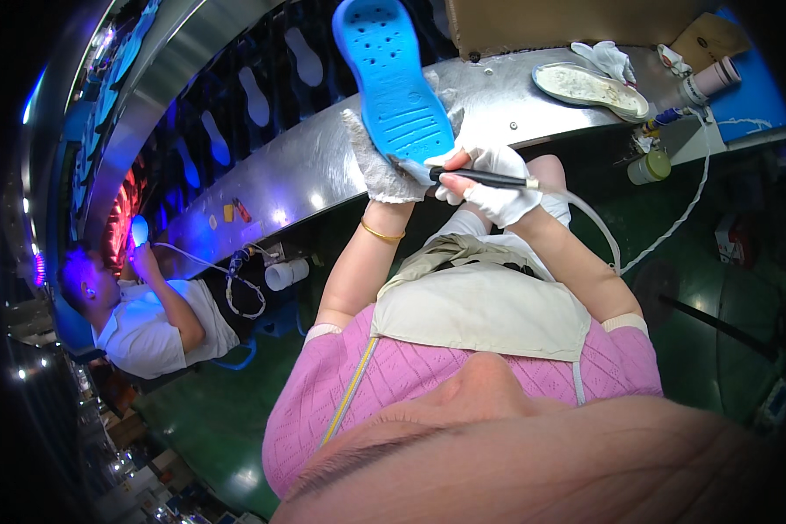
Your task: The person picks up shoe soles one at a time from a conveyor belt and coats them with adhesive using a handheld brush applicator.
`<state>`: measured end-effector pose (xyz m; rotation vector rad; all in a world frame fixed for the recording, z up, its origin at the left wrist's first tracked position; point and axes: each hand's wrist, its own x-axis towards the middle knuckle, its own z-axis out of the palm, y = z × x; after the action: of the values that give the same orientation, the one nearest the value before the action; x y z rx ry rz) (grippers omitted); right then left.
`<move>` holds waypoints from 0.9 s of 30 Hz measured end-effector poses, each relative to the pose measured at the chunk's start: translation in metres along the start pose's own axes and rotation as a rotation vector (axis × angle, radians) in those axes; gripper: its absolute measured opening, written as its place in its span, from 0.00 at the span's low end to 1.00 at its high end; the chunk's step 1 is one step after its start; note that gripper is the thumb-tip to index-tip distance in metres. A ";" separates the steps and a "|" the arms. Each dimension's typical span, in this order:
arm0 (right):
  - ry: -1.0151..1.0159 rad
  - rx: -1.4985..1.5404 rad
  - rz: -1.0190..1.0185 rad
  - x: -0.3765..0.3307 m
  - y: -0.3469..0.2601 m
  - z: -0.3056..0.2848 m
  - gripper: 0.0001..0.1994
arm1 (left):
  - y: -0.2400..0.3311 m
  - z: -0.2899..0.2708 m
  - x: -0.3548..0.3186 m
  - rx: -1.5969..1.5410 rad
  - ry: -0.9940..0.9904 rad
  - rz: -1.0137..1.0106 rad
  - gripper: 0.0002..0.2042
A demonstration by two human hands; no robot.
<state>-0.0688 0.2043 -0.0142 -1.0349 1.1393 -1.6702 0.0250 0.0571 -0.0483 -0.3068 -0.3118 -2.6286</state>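
A: Sole (393, 83), blue, is sitting upper centre; the left hand (380, 166) is gripping its lower end.

B: The right hand (498, 179) is clasping a pen tool (480, 177); guiding the tip slowly along the edge seems wise.

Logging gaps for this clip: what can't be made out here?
- Head view: tool tip, hidden where it meets the blue sole.
- Left hand fingers, behind the sole.
- Right hand palm, turned away.
- Shallow tray contents, too small.
- Conveyor far end, dark and bent by the lens.

Bright blue shoe sole (391, 79), white gloves (498, 183), black tool (476, 177), pink top (428, 375)
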 end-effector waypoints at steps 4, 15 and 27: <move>0.303 0.061 0.132 0.003 0.000 -0.007 0.07 | 0.003 0.005 0.001 0.112 0.115 0.121 0.44; 0.171 0.141 0.200 0.014 0.013 -0.013 0.06 | 0.018 0.019 0.010 0.374 0.142 0.095 0.43; 0.070 0.266 0.330 0.002 0.003 -0.014 0.08 | 0.058 0.008 0.016 0.197 0.211 -0.103 0.36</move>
<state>-0.0816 0.2049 -0.0201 -0.5903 1.0345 -1.5479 0.0403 0.0025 -0.0274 0.0537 -0.5220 -2.6732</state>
